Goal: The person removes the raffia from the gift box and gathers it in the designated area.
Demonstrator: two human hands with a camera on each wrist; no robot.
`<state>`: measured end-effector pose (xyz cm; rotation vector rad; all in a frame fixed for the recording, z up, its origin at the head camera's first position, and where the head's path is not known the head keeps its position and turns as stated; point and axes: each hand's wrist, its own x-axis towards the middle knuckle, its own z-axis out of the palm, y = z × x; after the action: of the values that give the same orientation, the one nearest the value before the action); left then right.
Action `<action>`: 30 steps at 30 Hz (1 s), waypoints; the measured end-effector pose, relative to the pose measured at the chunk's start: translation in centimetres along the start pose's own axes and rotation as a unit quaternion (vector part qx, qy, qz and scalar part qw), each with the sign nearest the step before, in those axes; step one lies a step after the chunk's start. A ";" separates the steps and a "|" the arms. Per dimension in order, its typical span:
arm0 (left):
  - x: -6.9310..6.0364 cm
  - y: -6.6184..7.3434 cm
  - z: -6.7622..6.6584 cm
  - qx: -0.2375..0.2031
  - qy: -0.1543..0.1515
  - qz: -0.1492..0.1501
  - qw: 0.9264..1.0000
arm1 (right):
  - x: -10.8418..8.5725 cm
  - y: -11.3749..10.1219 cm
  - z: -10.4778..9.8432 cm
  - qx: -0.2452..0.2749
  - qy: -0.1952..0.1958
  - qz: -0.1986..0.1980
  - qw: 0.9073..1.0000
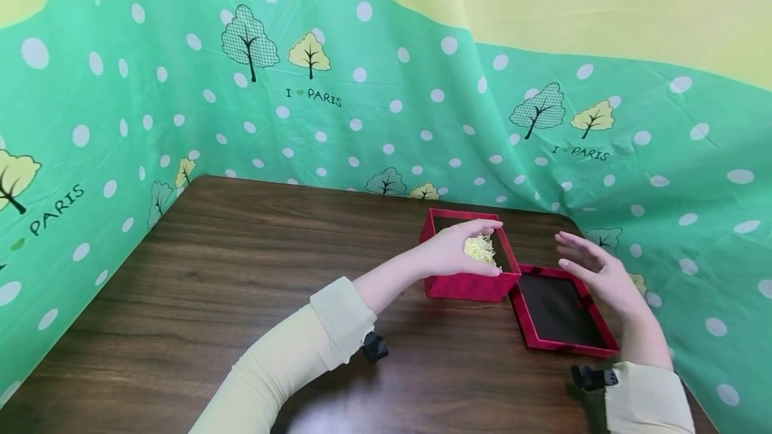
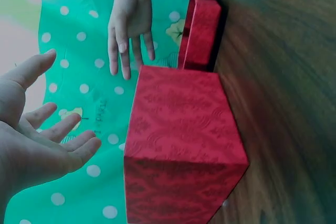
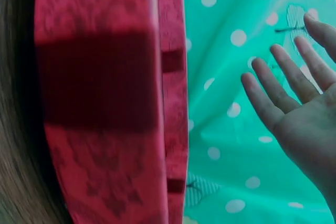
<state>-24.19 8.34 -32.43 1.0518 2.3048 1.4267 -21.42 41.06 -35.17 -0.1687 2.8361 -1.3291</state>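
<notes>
A red patterned box stands uncovered on the table, with pale yellow shredded filler inside. Over its opening hovers my left hand, thumb and fingers spread apart. In the left wrist view that same hand is beside the box with nothing in its fingers. The red lid lies upturned just right of the box, showing a dark inside. My right hand is raised above the lid's right side, fingers extended; the right wrist view shows the hand holding nothing beside the lid.
The brown wood-grain table extends left and in front of the box. A green dotted curtain with printed trees hangs behind and along both sides. Dark wrist cameras sit at the sleeve cuffs.
</notes>
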 end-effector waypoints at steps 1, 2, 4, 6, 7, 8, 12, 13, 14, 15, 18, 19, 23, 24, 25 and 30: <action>0.1 0.0 -0.2 0.011 0.001 0.005 1.000 | 0.0 -0.2 0.2 0.009 0.001 0.001 1.000; 0.2 -0.1 -0.4 0.021 0.003 0.011 1.000 | 0.0 -0.4 0.4 0.011 0.004 -0.001 1.000; 0.5 -0.3 -0.8 0.044 0.008 0.020 0.999 | 0.1 -0.7 0.8 0.002 0.012 -0.010 1.000; 0.8 -0.5 -1.2 0.064 0.013 0.026 0.997 | 0.2 -0.9 1.1 -0.008 0.020 -0.023 1.000; 0.9 -0.6 -1.3 0.074 0.016 0.030 0.997 | 0.3 -1.0 1.3 -0.010 0.022 -0.031 0.999; 1.1 -0.8 -1.5 0.082 0.018 0.034 0.996 | 0.3 -1.1 1.4 -0.011 0.024 -0.039 0.999; 1.7 -1.5 -2.0 0.099 0.020 0.039 0.994 | 0.4 -1.4 2.1 -0.003 0.024 -0.059 0.998; 1.8 -1.7 -2.1 0.101 0.020 0.038 0.994 | 0.5 -1.5 2.3 0.001 0.023 -0.059 0.998; 2.0 -1.9 -2.1 0.105 0.019 0.038 0.994 | 0.5 -1.6 2.6 0.006 0.021 -0.057 0.998; 2.1 -2.1 -2.2 0.109 0.018 0.039 0.993 | 0.6 -1.6 2.8 0.010 0.019 -0.055 0.998; 2.6 -2.6 -2.4 0.117 0.017 0.039 0.992 | 0.9 -1.8 3.5 0.024 0.012 -0.045 0.999; 2.8 -2.8 -2.4 0.121 0.017 0.040 0.992 | 1.0 -1.8 3.8 0.028 0.009 -0.042 0.999; 3.4 -3.5 -2.4 0.130 0.019 0.041 0.990 | 1.2 -2.0 4.5 0.038 -0.009 -0.036 0.999; 3.6 -3.6 -2.5 0.132 0.019 0.039 0.990 | 1.3 -2.0 4.7 0.041 -0.015 -0.036 0.998; 3.7 -3.8 -2.5 0.134 0.019 0.039 0.990 | 1.3 -2.1 4.8 0.045 -0.023 -0.036 0.998; 4.3 -4.6 -2.6 0.129 0.015 0.034 0.991 | 1.5 -2.1 5.6 0.087 -0.065 -0.037 0.993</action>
<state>-30.72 8.24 -34.35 1.1959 2.5493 1.1966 -22.46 35.30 -37.04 -0.3470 2.6170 -1.5103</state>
